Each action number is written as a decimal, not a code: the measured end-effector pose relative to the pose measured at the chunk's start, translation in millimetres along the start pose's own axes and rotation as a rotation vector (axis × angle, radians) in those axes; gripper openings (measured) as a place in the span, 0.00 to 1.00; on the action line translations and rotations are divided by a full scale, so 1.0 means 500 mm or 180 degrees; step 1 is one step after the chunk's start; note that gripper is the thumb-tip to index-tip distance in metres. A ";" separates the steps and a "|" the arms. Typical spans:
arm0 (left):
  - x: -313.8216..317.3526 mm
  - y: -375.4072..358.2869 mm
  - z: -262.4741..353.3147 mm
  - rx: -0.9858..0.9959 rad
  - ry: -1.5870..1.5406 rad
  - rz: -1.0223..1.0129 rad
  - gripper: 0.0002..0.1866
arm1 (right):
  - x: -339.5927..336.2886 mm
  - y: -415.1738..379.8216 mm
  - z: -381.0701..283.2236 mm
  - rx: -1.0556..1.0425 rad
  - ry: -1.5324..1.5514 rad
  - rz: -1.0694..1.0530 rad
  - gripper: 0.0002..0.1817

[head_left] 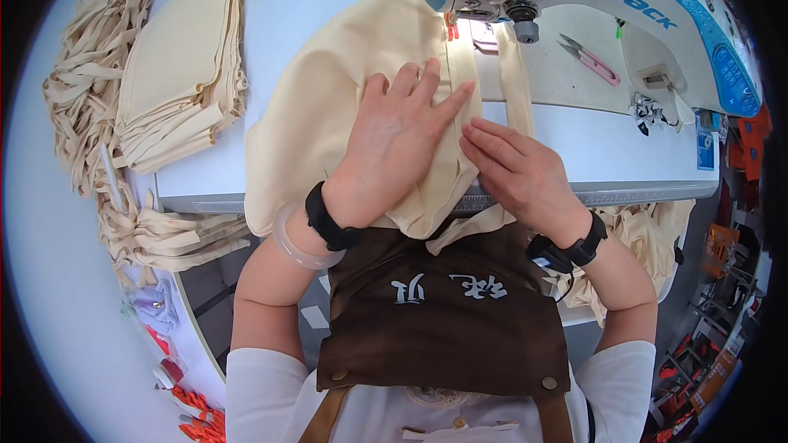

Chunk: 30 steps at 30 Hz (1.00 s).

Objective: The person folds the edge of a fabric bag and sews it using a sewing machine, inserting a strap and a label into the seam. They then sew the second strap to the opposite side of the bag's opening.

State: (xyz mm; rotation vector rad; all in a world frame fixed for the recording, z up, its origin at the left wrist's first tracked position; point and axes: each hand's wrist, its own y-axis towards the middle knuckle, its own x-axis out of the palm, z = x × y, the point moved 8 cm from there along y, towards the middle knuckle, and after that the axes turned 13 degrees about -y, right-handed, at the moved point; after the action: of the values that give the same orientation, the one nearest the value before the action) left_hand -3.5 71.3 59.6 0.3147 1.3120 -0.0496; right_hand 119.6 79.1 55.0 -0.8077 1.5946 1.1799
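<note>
Cream fabric (328,74) lies on the sewing machine table, its upper right edge under the machine head (484,0). My left hand (402,123) rests flat on this fabric with its fingers spread. Beside it, my right hand (517,168) has its fingers pressed together at the fabric's right edge, near a seam and a strap (515,74); whether it pinches the edge is hard to see. Red marks or clips show by the needle area. The fabric's lower end hangs over the table's front edge.
Pink-handled thread snips (595,61) lie on the machine bed at the right. A stack of cream panels (185,57) and bundled straps (90,90) are at the left. More cream fabric (657,238) sits below the table edge at the right.
</note>
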 end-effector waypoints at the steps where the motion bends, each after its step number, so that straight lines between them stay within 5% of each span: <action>1: 0.000 0.003 -0.003 0.0017 -0.0011 0.0015 0.33 | 0.000 0.003 0.003 -0.0011 -0.0022 0.0041 0.25; 22: -0.005 0.079 -0.101 0.0174 -0.0419 0.0014 0.30 | 0.009 0.081 0.088 0.0186 -0.0282 0.0408 0.19; 30: -0.033 0.063 -0.125 -0.0527 -0.2400 -0.0480 0.17 | 0.014 0.086 0.112 0.0358 -0.0085 0.0418 0.19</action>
State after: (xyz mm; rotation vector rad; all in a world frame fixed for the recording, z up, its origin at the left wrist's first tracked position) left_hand -59.9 115.2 68.0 0.0377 0.5823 -0.1688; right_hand 96.1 145.8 57.9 -0.6202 1.6968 1.1765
